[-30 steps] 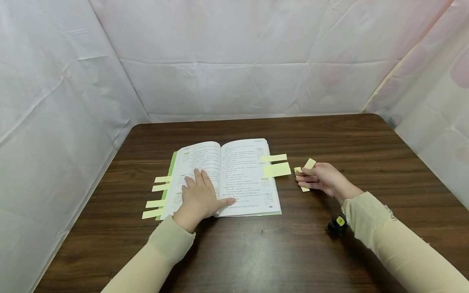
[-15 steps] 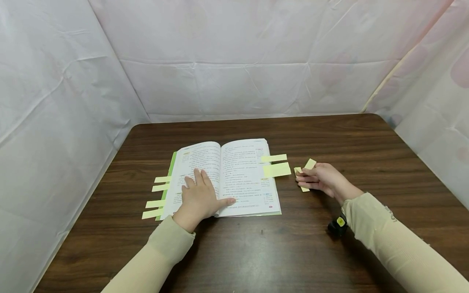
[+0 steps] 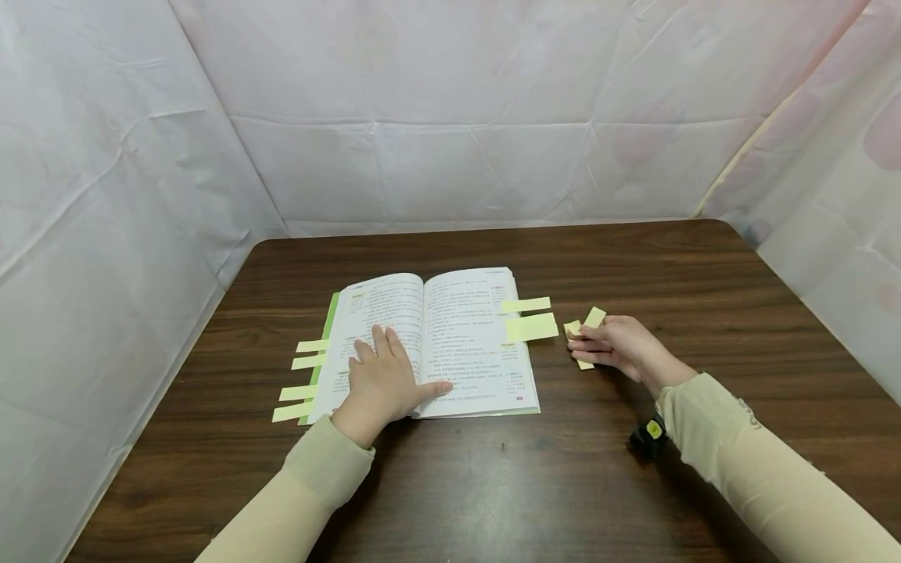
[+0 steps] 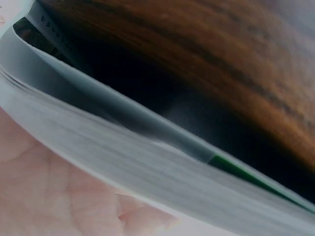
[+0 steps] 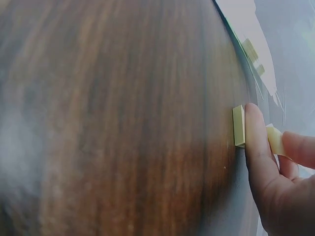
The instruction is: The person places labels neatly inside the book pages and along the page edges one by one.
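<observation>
An open book [image 3: 464, 356] with printed pages lies on the table in the head view. My left hand [image 3: 383, 379] rests on it with fingers spread, mostly over the left page, the thumb reaching across onto the right one. From the left wrist the bottom page edges [image 4: 128, 152] show, with the palm behind them. To the right of the book, my right hand [image 3: 626, 348] pinches a yellow sticky note strip [image 3: 595, 317] between thumb and finger. Its other fingers press on a small pad of sticky notes [image 5: 238, 126] on the table, partly hidden by the hand.
Two yellow sticky notes [image 3: 531, 327] jut from the book's right edge. Several yellow tabs [image 3: 299, 392] stick out on its left side. A black wrist camera [image 3: 647, 438] hangs under the right sleeve. White sheeting [image 3: 450, 172] stands behind the brown wooden table [image 3: 479, 485].
</observation>
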`<state>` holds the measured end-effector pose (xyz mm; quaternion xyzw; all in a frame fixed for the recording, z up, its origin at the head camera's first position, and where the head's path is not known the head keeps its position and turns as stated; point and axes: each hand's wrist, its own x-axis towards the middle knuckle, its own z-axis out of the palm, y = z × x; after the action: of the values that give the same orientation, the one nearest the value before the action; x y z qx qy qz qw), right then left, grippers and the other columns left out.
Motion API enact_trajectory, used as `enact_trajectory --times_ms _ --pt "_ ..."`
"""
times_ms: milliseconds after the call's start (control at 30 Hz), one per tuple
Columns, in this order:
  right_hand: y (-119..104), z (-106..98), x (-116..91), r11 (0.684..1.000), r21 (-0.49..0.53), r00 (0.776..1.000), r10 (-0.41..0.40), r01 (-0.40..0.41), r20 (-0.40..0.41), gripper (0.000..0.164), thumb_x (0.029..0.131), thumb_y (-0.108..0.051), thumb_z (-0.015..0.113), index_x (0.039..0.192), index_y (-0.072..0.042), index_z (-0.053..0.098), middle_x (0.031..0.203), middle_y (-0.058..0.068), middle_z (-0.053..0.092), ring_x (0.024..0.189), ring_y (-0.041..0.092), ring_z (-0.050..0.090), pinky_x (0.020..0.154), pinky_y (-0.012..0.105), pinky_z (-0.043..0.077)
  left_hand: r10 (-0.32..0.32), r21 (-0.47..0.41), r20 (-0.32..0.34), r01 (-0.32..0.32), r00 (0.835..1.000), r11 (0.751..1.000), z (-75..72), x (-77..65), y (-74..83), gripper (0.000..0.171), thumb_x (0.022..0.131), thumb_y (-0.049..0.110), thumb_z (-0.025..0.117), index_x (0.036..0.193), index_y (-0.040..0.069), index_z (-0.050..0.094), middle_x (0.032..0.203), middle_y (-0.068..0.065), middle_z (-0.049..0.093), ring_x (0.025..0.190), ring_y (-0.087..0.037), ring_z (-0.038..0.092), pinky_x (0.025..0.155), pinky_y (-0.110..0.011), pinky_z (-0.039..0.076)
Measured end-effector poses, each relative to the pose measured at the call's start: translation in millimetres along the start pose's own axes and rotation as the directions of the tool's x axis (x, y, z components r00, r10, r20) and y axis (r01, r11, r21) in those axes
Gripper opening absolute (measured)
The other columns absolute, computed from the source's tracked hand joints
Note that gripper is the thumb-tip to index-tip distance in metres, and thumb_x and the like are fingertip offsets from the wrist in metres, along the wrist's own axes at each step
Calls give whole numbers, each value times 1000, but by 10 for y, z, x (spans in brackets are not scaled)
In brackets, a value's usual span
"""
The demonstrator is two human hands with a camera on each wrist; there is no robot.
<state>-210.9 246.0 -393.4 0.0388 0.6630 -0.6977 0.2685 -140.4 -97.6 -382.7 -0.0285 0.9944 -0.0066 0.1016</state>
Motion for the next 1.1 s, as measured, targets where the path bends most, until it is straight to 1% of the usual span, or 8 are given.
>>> enact_trajectory --times_ms 133,233,400,667,800,933,1033,1100 --pt "11 -2 -5 1000 13 1000 -1 1 -7 11 102 -4 49 107 6 49 93 4 72 87 11 74 85 28 57 2 5 -1 -2 1000 1000 6 0 -4 132 74 85 55 151 -15 17 158 -36 17 138 -61 28 107 -64 35" --pt "16 -12 -7 1000 18 1000 -1 1 4 22 101 -4 52 117 11 48 94 5 72 88 11 73 86 27 57 1 4 -4 -1 1000 1000 10 1 -6 132 74 85 55 151 -15 17 158 -36 17 138 -61 28 107 -64 35" --pt "24 -46 -8 999 40 1000 -4 3 28 46 100 -2 54 137 18 35 100 4 71 94 10 72 90 26 55 3 3 -2 -3 1000 1000 10 3 -5 132 74 85 55 151 -15 17 158 -36 17 138 -61 28 107 -64 35" --pt "36 -70 -4 992 125 1000 8 -10 17 56 92 14 52 143 17 29 106 2 67 97 12 71 92 29 54 7 6 -4 -7 1000 1000 8 0 -2 132 74 85 55 151 -15 17 158 -36 17 137 -61 28 107 -64 36" --pt "37 -78 -9 982 188 999 -1 -5 33 59 91 15 52 144 16 26 105 4 71 99 14 72 92 30 54 8 8 -6 -8 1000 1000 8 -2 -4 132 74 85 55 151 -15 18 158 -36 18 137 -61 29 107 -64 36" --pt "36 -89 -16 977 208 997 -47 34 60 65 91 14 56 146 16 20 104 6 74 99 14 72 92 29 55 10 12 -8 -10 1000 1000 7 -4 -5 132 74 85 54 151 -15 18 157 -37 18 137 -61 29 107 -64 36" --pt "30 -101 -23 974 215 993 -91 72 78 58 94 10 55 144 13 26 105 7 74 99 14 72 91 29 55 10 12 -9 -10 1000 1000 6 -5 -6 132 74 85 55 151 -15 18 157 -36 18 137 -61 29 107 -64 36" --pt "21 -107 -34 971 219 990 -113 92 86 40 98 5 53 136 9 41 105 5 75 99 13 72 91 28 55 9 9 -9 -9 1000 1000 6 -5 -7 132 74 85 55 151 -15 18 157 -37 18 137 -61 29 107 -64 36"
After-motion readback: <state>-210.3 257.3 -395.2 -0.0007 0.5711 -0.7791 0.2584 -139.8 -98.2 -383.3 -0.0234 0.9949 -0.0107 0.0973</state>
